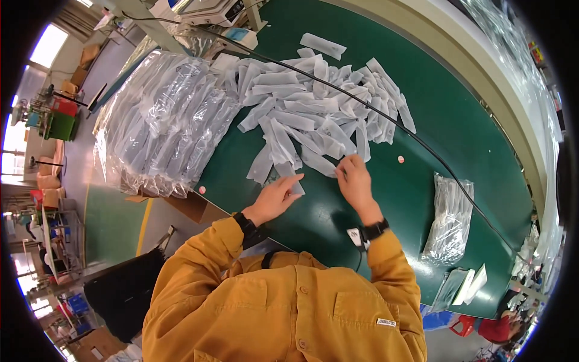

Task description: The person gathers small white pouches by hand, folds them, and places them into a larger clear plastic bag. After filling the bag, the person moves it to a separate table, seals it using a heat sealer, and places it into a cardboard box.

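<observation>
A loose pile of frosted, whitish plastic packets (301,105) covers the middle of the green table. My left hand (272,200) is at the pile's near edge, fingers stretched out and thumb apart. Beneath and between them shows the end of one packet (298,187); no firm hold on it is visible. To the right, my right hand (356,182) has its fingers bent together at the near tip of another frosted packet (318,162), which seems pinched there. What each packet contains is not clear. Dark bands circle both wrists.
A big clear bag (172,114) full of similar packets stands at the left, above a cardboard box (193,206). One black cable (416,137) crosses over the pile. At right lie a smaller clear bag (449,220) and white pads (470,285). A pale frame (506,102) curves behind.
</observation>
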A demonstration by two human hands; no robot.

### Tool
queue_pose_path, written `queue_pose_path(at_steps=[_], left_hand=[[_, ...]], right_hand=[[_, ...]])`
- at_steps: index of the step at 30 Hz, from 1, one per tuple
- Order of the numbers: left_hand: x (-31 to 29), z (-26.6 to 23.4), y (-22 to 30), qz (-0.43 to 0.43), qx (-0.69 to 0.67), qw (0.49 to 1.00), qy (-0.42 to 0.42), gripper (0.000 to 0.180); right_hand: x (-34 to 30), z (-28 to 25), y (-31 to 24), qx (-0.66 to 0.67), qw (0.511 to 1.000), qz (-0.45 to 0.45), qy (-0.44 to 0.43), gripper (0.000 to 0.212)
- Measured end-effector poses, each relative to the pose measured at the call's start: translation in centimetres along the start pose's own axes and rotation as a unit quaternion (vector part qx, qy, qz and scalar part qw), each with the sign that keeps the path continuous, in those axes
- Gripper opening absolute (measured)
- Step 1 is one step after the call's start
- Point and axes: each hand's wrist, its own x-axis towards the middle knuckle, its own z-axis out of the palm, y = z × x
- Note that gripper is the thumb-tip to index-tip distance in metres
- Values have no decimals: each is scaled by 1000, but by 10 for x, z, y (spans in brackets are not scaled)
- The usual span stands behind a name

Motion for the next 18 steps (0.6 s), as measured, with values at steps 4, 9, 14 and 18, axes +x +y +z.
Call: queue_pose_path(at_steps=[4,9,14,18], left_hand=[[6,-22,27,-72,-193,977,-59,48],[21,-27,8,-86,-578,782,-218,42],[-4,-61,-30,-60,-543,819,-177,36],[-29,-85,-45,-288,-600,728,-164,33]], right_hand=[[10,-59,-68,101,994,-35,-1,7],[11,-35,-133,223,970,-49,-89,9],[36,15,-150,353,916,-97,-163,11],[77,79,-112,30,997,5,-77,24]])
